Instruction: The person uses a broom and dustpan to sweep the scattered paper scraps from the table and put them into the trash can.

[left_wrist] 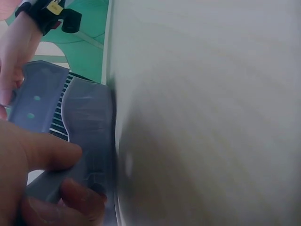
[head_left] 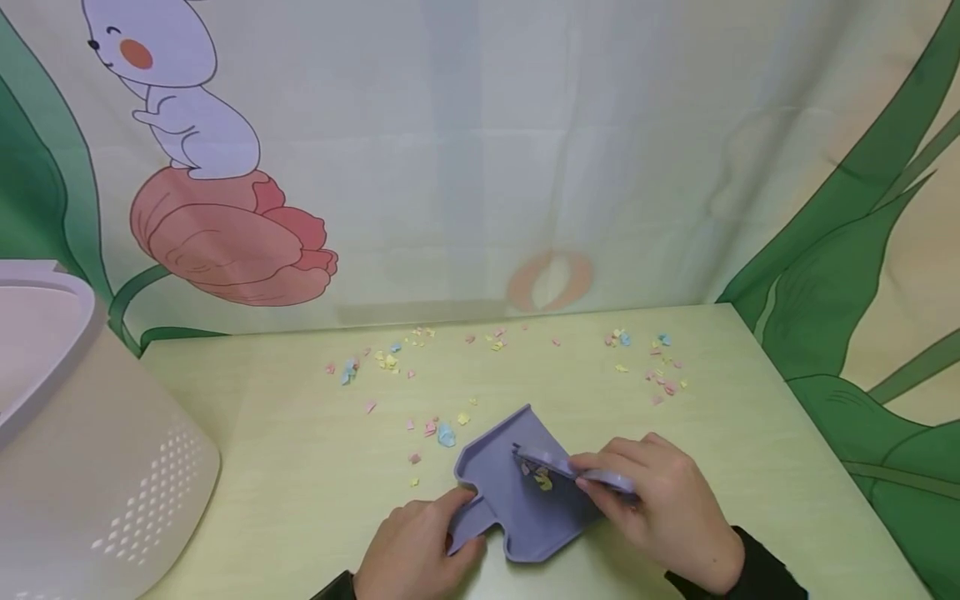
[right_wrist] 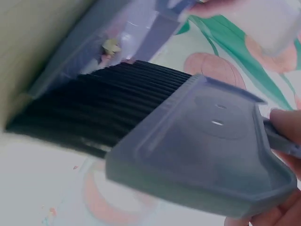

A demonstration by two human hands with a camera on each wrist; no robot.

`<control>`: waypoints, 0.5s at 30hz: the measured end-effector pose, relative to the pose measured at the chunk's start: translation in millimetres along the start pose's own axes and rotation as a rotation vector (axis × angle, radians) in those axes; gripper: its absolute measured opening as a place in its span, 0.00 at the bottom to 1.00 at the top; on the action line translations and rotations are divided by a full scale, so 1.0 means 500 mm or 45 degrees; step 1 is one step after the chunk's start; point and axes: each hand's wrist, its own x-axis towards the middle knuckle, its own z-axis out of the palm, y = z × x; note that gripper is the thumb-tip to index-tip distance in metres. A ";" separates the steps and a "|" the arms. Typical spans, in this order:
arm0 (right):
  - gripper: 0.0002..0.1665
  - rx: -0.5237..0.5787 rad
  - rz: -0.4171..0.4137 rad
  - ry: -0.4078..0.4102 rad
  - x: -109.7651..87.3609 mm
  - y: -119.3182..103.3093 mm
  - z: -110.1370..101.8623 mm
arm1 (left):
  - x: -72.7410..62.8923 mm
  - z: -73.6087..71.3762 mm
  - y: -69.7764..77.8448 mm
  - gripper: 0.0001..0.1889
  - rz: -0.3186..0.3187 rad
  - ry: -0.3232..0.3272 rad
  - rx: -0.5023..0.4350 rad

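My left hand (head_left: 420,546) grips the short handle of a purple dustpan (head_left: 487,462), which lies on the table with its handle toward me. In my right hand (head_left: 663,504) is a matching purple hand brush (head_left: 551,461), held tilted over the pan. Yellow and pink paper scraps (head_left: 543,480) lie in the pan by the bristles. The right wrist view shows the brush's dark bristles (right_wrist: 94,108) at the pan's wide edge, fanned out beneath the broad brush head (right_wrist: 202,146). In the left wrist view, my thumb and fingers close round the dustpan handle (left_wrist: 51,181).
Torn pink, yellow and blue paper scraps (head_left: 446,435) are scattered left of the pan and along the table's back. More scraps (head_left: 666,385) lie at back right. A large white basket (head_left: 112,433) stands at the left. A printed curtain (head_left: 465,167) hangs behind the table.
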 end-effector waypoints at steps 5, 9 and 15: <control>0.16 0.091 0.186 0.048 0.008 0.026 -0.022 | 0.001 -0.003 0.002 0.22 -0.019 -0.007 0.020; 0.15 0.049 0.225 0.056 0.010 0.051 -0.030 | 0.001 -0.003 0.002 0.22 -0.016 -0.004 0.027; 0.19 -0.093 0.130 0.017 0.008 0.080 -0.036 | 0.001 0.000 0.001 0.20 0.009 0.026 0.042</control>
